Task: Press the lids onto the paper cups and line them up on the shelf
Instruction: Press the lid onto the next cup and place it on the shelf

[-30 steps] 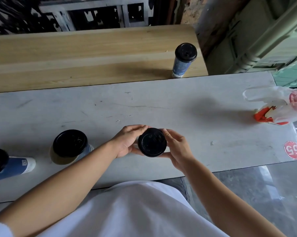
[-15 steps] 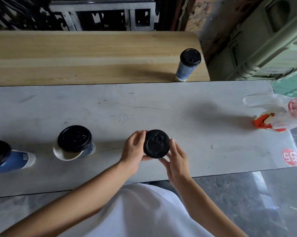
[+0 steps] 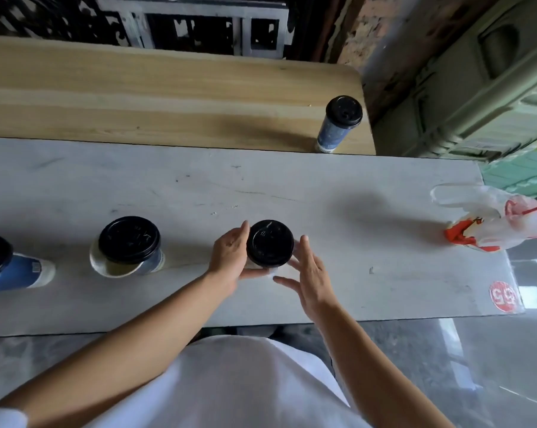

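A blue paper cup with a black lid [image 3: 269, 243] stands at the middle of the grey table [image 3: 353, 242]. My left hand [image 3: 230, 257] wraps its left side. My right hand [image 3: 310, 273] hovers just right of it with fingers spread, barely off the cup. To the left stands a second cup [image 3: 128, 247] whose black lid lies askew, leaving part of the rim uncovered. A third lidded blue cup [image 3: 11, 268] is at the far left edge, partly cut off. One lidded cup [image 3: 338, 125] stands upright on the wooden shelf [image 3: 168, 97] near its right end.
A white plastic bag [image 3: 505, 223] with red and orange contents lies at the table's right end, and a red round sticker [image 3: 502, 296] marks the front right corner. Behind the shelf runs a dark metal railing [image 3: 193, 23]. My white shirt fills the bottom.
My right hand has come off the lid and opened beside the cup. My left hand stays on the cup. The view has shifted, so cup and hands sit farther from the table's front edge.
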A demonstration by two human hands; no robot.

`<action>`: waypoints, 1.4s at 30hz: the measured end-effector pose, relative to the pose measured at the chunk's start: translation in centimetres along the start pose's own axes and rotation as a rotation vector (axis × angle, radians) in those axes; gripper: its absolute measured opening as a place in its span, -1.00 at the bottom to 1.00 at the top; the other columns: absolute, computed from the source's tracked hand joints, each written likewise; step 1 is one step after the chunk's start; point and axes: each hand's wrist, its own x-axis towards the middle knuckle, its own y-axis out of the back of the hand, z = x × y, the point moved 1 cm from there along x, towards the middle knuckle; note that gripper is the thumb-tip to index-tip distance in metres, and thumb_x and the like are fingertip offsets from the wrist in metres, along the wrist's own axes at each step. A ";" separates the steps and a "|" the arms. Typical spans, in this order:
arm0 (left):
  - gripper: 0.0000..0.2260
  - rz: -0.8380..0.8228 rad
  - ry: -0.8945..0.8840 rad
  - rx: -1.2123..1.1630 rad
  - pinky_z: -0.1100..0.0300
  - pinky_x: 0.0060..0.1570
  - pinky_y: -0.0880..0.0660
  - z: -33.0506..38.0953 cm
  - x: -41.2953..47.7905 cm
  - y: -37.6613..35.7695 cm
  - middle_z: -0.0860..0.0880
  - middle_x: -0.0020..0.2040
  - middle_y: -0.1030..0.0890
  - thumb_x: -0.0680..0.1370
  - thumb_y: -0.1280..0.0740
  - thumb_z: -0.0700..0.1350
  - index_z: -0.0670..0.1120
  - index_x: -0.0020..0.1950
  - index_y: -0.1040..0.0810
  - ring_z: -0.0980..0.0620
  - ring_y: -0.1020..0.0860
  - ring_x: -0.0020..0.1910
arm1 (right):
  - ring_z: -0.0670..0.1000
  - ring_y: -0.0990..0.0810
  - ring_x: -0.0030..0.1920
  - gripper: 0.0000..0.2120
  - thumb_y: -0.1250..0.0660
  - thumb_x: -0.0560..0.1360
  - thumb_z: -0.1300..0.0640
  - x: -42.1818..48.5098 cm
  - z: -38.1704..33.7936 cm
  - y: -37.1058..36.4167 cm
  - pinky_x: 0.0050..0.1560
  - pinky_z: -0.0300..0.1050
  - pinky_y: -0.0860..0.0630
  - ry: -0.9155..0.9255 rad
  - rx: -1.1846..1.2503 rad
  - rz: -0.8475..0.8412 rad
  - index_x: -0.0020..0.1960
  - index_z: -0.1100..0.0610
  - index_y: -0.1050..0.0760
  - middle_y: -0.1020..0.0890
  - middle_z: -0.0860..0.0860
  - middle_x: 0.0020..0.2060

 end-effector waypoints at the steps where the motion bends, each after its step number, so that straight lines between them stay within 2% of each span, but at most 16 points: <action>1: -0.69 0.003 0.056 -0.019 -0.24 -0.18 -0.67 0.3 0.0 -0.2 -0.12 0.19 -0.62 0.63 -0.29 0.14 -0.08 0.10 -0.63 -0.14 -0.65 0.10 | -0.10 -0.59 0.25 -0.64 -0.13 0.64 -0.20 -0.1 -0.6 0.5 0.07 0.05 -0.67 -0.003 -0.065 -0.044 0.22 -0.08 -0.59 -0.67 -0.19 0.14; 3: -0.70 -0.007 0.131 -0.056 -0.21 -0.19 -0.67 0.9 -0.4 -0.8 -0.12 0.26 -0.58 0.63 -0.28 0.16 -0.04 0.13 -0.59 -0.23 -0.65 0.11 | -0.18 -0.64 0.13 -0.73 -0.24 0.63 -0.12 0.2 -1.5 1.7 0.01 -0.09 -0.64 0.049 -0.255 -0.139 0.28 -0.14 -0.56 -0.69 -0.19 0.07; 6: -0.71 -0.016 0.194 -0.102 -0.10 -0.19 -0.69 1.8 -0.9 -2.2 -0.11 0.15 -0.60 0.66 -0.21 0.16 -0.03 0.07 -0.54 -0.27 -0.67 -0.05 | -0.17 -0.64 0.05 -0.43 -0.41 0.47 -0.11 1.5 -3.2 3.3 -0.04 -0.29 -0.55 0.165 -0.527 -0.242 0.46 -0.15 -0.42 -0.68 -0.08 0.16; 9: -0.63 -0.029 0.200 -0.124 0.04 -0.26 -0.67 2.1 -1.0 -4.4 -0.13 0.06 -0.67 0.66 -0.16 0.21 -0.05 0.04 -0.55 -0.22 -0.69 -0.15 | -0.34 -0.60 0.00 -0.32 -0.50 0.45 0.13 3.1 -5.3 4.8 -0.06 -0.43 -0.52 0.252 -0.592 -0.333 0.49 0.06 -0.31 -0.61 -0.03 0.19; 11: -0.59 -0.035 0.177 -0.101 0.11 -0.24 -0.61 1.9 -1.2 -5.9 -0.10 0.04 -0.70 0.66 -0.12 0.24 -0.04 0.04 -0.59 -0.17 -0.68 -0.14 | -0.29 -0.63 0.02 -0.34 -0.51 0.46 0.31 4.3 -6.8 6.2 0.01 -0.35 -0.57 0.258 -0.606 -0.383 0.46 0.10 -0.28 -0.60 -0.02 0.15; 12: -0.59 -0.036 0.164 -0.104 0.13 -0.25 -0.59 1.5 -1.2 -6.8 -0.09 0.02 -0.70 0.66 -0.12 0.24 -0.03 0.04 -0.61 -0.15 -0.68 -0.13 | -0.21 -0.65 0.03 -0.34 -0.52 0.45 0.28 5.1 -7.7 7.0 0.06 -0.24 -0.61 0.255 -0.640 -0.390 0.45 0.08 -0.30 -0.61 -0.02 0.14; 14: -0.62 -0.036 0.147 -0.142 0.12 -0.25 -0.58 0.6 -1.1 -8.7 -0.07 0.00 -0.71 0.67 -0.14 0.21 -0.03 0.07 -0.61 -0.15 -0.69 -0.10 | -0.06 -0.65 0.05 -0.31 -0.59 0.40 0.09 6.6 -9.5 8.5 0.15 -0.04 -0.59 0.265 -0.817 -0.364 0.43 -0.01 -0.34 -0.63 -0.06 0.11; 18: -0.67 0.015 0.094 -0.064 0.10 -0.11 -0.55 -1.9 0.3 -11.8 -0.06 0.10 -0.70 0.65 -0.21 0.15 -0.04 0.14 -0.62 -0.13 -0.65 -0.03 | 0.03 -0.58 0.08 -0.25 -0.57 0.33 -0.16 9.0 -12.2 10.8 0.04 -0.12 -0.46 0.290 -1.163 -0.365 0.42 -0.10 -0.34 -0.61 -0.05 0.14; 20: -0.71 0.151 -0.055 0.245 0.13 -0.06 -0.50 -3.6 1.7 -12.0 -0.08 0.16 -0.68 0.64 -0.24 0.11 -0.04 0.15 -0.63 -0.13 -0.63 0.00 | 0.07 -0.56 0.11 -0.25 -0.55 0.34 -0.18 10.4 -12.8 11.6 0.04 -0.11 -0.44 0.296 -1.316 -0.416 0.43 -0.07 -0.33 -0.59 0.01 0.16; 23: -0.64 0.393 -0.315 0.868 0.06 0.23 -0.43 -6.2 3.8 -10.9 -0.13 0.32 -0.59 0.62 -0.21 0.10 -0.08 0.26 -0.58 -0.17 -0.53 0.28 | 0.15 -0.54 0.17 -0.16 -0.53 0.32 -0.23 12.4 -13.4 11.9 0.13 -0.03 -0.50 0.282 -1.532 -0.443 0.49 -0.08 -0.27 -0.55 0.08 0.17; 25: -0.57 0.534 -0.260 0.998 -0.09 0.35 -0.35 -8.2 5.0 -9.6 -0.20 0.50 -0.37 0.60 -0.22 0.10 -0.08 0.39 -0.47 -0.28 -0.33 0.45 | 0.20 -0.54 0.17 -0.15 -0.50 0.31 -0.28 13.2 -14.0 11.6 0.12 0.04 -0.52 0.318 -1.705 -0.473 0.49 -0.11 -0.23 -0.54 0.10 0.14; 28: -0.44 0.662 -0.092 1.065 -0.24 0.47 -0.18 -10.6 6.5 -8.2 -0.27 0.61 -0.10 0.61 -0.22 0.11 -0.07 0.56 -0.24 -0.39 -0.08 0.56 | 0.23 -0.49 0.23 -0.17 -0.46 0.35 -0.30 13.9 -15.0 10.0 0.19 0.12 -0.47 0.386 -1.947 -0.515 0.50 -0.12 -0.20 -0.49 0.11 0.21; 31: -0.42 0.787 -0.180 1.020 -0.37 0.45 -0.13 -13.1 7.5 -8.0 -0.31 0.57 -0.22 0.54 -0.19 0.06 -0.11 0.54 -0.30 -0.42 -0.17 0.53 | 0.24 -0.46 0.26 -0.20 -0.44 0.37 -0.28 14.7 -15.8 7.4 0.18 0.13 -0.44 0.467 -2.146 -0.553 0.49 -0.09 -0.20 -0.46 0.12 0.24; 35: -0.47 1.001 -0.292 1.024 -0.23 0.55 0.07 -15.0 8.2 -9.0 -0.26 0.59 -0.23 0.58 -0.19 0.02 -0.12 0.54 -0.33 -0.37 -0.12 0.57 | 0.24 -0.46 0.22 -0.32 -0.41 0.39 -0.17 15.4 -16.7 3.5 0.09 0.09 -0.40 0.716 -2.472 -0.563 0.41 -0.05 -0.26 -0.45 0.12 0.19; 38: -0.45 1.044 -0.300 0.958 -0.28 0.55 0.09 -14.8 8.9 -9.4 -0.23 0.60 -0.21 0.54 -0.23 0.04 -0.10 0.51 -0.36 -0.36 -0.09 0.59 | 0.21 -0.44 0.22 -0.43 -0.43 0.37 -0.04 15.3 -17.7 0.8 0.14 0.11 -0.41 0.915 -2.698 -0.522 0.33 -0.05 -0.33 -0.47 0.10 0.17; 42: -0.41 1.047 -0.287 0.866 -0.37 0.51 0.02 -14.5 9.5 -9.7 -0.23 0.59 -0.24 0.48 -0.18 0.07 -0.10 0.49 -0.37 -0.38 -0.09 0.58 | 0.26 -0.40 0.25 -0.46 -0.39 0.41 0.05 14.3 -19.1 -3.7 0.23 0.22 -0.37 1.103 -3.005 -0.407 0.36 -0.02 -0.35 -0.43 0.15 0.25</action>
